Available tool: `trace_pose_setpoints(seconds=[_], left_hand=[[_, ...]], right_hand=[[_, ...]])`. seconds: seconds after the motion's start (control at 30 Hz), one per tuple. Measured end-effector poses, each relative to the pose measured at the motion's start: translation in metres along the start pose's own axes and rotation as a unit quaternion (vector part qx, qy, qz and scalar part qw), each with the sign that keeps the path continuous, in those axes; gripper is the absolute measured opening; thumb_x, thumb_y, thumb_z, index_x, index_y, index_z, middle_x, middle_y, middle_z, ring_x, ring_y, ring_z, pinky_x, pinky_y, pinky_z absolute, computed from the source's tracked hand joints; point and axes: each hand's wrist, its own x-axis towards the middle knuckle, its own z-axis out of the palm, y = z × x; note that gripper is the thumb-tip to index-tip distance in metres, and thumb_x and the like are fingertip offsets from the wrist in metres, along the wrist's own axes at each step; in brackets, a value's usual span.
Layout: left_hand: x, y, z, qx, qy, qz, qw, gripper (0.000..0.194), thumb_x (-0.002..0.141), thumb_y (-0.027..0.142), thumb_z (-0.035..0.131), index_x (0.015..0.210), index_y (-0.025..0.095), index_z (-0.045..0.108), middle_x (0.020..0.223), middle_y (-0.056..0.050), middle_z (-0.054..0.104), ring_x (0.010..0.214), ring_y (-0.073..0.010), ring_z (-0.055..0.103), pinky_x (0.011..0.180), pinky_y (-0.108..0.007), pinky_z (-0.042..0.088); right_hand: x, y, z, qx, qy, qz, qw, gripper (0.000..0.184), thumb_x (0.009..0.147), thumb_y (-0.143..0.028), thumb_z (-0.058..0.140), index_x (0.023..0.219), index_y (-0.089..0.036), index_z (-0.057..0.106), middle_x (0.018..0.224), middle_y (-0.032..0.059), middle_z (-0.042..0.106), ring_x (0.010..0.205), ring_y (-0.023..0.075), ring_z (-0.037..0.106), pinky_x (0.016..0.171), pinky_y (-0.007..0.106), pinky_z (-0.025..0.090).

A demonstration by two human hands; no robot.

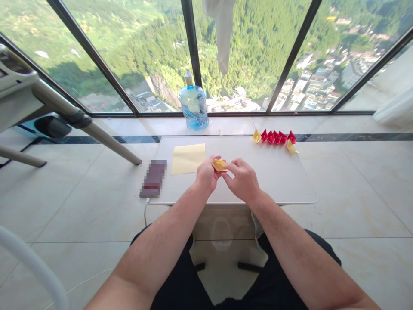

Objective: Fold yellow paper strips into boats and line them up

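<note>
Over the middle of a low white table [274, 189], my left hand [207, 174] cups a small folded yellow paper boat [220, 165], with fingers curled beneath and behind it. My right hand [241, 177] pinches the same boat at its right end between thumb and fingers. Some fingertips of both hands are hidden behind the paper. A flat sheet of pale yellow paper [188, 159] lies on the table just left of my left hand. At the table's far right corner stand several red folded paper boats [271, 137] in a row, with a yellow one [256, 136] at their left and another yellow one [292, 147] in front.
A blurred-out phone [153, 178] with a cable lies at the table's left edge. Behind the table, a blue water jug [194, 107] stands by the window. A metal-legged frame [109, 144] reaches in from the left. Tiled floor [355, 185] surrounds the table.
</note>
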Motion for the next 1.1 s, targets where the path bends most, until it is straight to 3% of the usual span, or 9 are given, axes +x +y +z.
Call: trace_pose_setpoints(seconds=[0.2, 0.37, 0.47, 0.57, 0.67, 0.77, 0.87, 0.97, 1.1], left_hand=[[-0.002, 0.003, -0.001, 0.012, -0.009, -0.019, 1.0, 0.018, 0.09, 0.03, 0.059, 0.094, 0.012, 0.06, 0.08, -0.012, 0.069, 0.073, -0.0212, 0.07, 0.073, -0.036, 0.057], [-0.01, 0.0, 0.004, 0.063, -0.048, -0.013, 0.997, 0.02, 0.083, 0.015, 0.065, 0.101, 0.013, 0.057, 0.082, -0.01, 0.069, 0.077, -0.0183, 0.07, 0.072, -0.03, 0.055], [-0.01, 0.0, 0.006, 0.065, -0.059, -0.022, 0.996, 0.017, 0.088, 0.023, 0.062, 0.101, 0.015, 0.054, 0.085, -0.009, 0.068, 0.076, -0.0177, 0.069, 0.07, -0.029, 0.055], [-0.007, 0.0, 0.006, 0.067, -0.062, -0.033, 0.995, 0.023, 0.09, 0.036, 0.059, 0.105, 0.019, 0.053, 0.1, -0.011, 0.067, 0.075, -0.0177, 0.069, 0.072, -0.033, 0.056], [-0.007, 0.001, 0.005, 0.109, -0.036, -0.042, 0.992, 0.028, 0.09, 0.037, 0.06, 0.11, 0.019, 0.053, 0.115, -0.013, 0.063, 0.085, -0.02, 0.07, 0.078, -0.035, 0.056], [-0.009, 0.001, 0.005, 0.152, -0.05, -0.054, 0.986, 0.029, 0.088, 0.031, 0.062, 0.113, 0.018, 0.053, 0.115, -0.014, 0.063, 0.088, -0.0198, 0.069, 0.08, -0.035, 0.055], [-0.012, 0.003, 0.006, 0.173, -0.05, -0.058, 0.982, 0.035, 0.084, 0.024, 0.065, 0.116, 0.016, 0.052, 0.113, -0.013, 0.065, 0.087, -0.0186, 0.069, 0.082, -0.033, 0.054], [-0.012, 0.004, 0.007, 0.183, -0.052, -0.054, 0.98, 0.041, 0.08, 0.022, 0.068, 0.117, 0.016, 0.052, 0.113, -0.012, 0.066, 0.089, -0.0188, 0.069, 0.084, -0.033, 0.053], [-0.011, 0.003, 0.005, 0.196, -0.05, -0.058, 0.978, 0.042, 0.079, 0.023, 0.069, 0.118, 0.016, 0.052, 0.114, -0.012, 0.067, 0.09, -0.0196, 0.07, 0.083, -0.034, 0.052]], right_hand=[[-0.008, 0.007, -0.004, -0.075, -0.019, -0.059, 0.995, 0.031, 0.098, -0.022, 0.045, 0.089, -0.022, 0.074, 0.079, 0.0047, 0.066, 0.075, 0.016, 0.056, 0.068, 0.027, 0.037], [-0.01, 0.009, 0.002, -0.058, 0.032, -0.074, 0.995, 0.031, 0.097, -0.02, 0.047, 0.08, -0.02, 0.072, 0.073, 0.0042, 0.067, 0.07, 0.0148, 0.057, 0.068, 0.026, 0.037], [-0.013, 0.013, 0.005, -0.03, 0.056, -0.068, 0.996, 0.029, 0.096, -0.021, 0.05, 0.075, -0.02, 0.071, 0.07, 0.0039, 0.067, 0.068, 0.0147, 0.058, 0.067, 0.026, 0.039], [-0.012, 0.032, 0.002, 0.004, 0.081, -0.006, 0.997, 0.023, 0.093, -0.023, 0.055, 0.078, -0.02, 0.072, 0.075, 0.0041, 0.071, 0.072, 0.0153, 0.062, 0.07, 0.025, 0.042], [-0.007, 0.072, -0.008, -0.008, 0.12, 0.111, 0.986, 0.018, 0.088, -0.024, 0.058, 0.08, -0.02, 0.073, 0.08, 0.0055, 0.074, 0.076, 0.018, 0.065, 0.072, 0.027, 0.044], [-0.003, 0.121, -0.024, -0.064, 0.149, 0.259, 0.952, 0.016, 0.084, -0.027, 0.061, 0.079, -0.02, 0.074, 0.076, 0.0062, 0.073, 0.072, 0.0208, 0.064, 0.069, 0.029, 0.043], [-0.004, 0.162, -0.036, -0.093, 0.152, 0.359, 0.916, 0.015, 0.08, -0.028, 0.063, 0.082, -0.021, 0.076, 0.078, 0.0064, 0.074, 0.073, 0.0213, 0.063, 0.068, 0.029, 0.042], [-0.007, 0.186, -0.04, -0.103, 0.14, 0.389, 0.905, 0.015, 0.08, -0.026, 0.062, 0.084, -0.023, 0.076, 0.08, 0.006, 0.074, 0.074, 0.0201, 0.062, 0.067, 0.028, 0.04], [-0.007, 0.2, -0.037, -0.109, 0.135, 0.386, 0.906, 0.017, 0.081, -0.028, 0.061, 0.086, -0.023, 0.076, 0.081, 0.0065, 0.074, 0.074, 0.0195, 0.06, 0.065, 0.027, 0.038]])
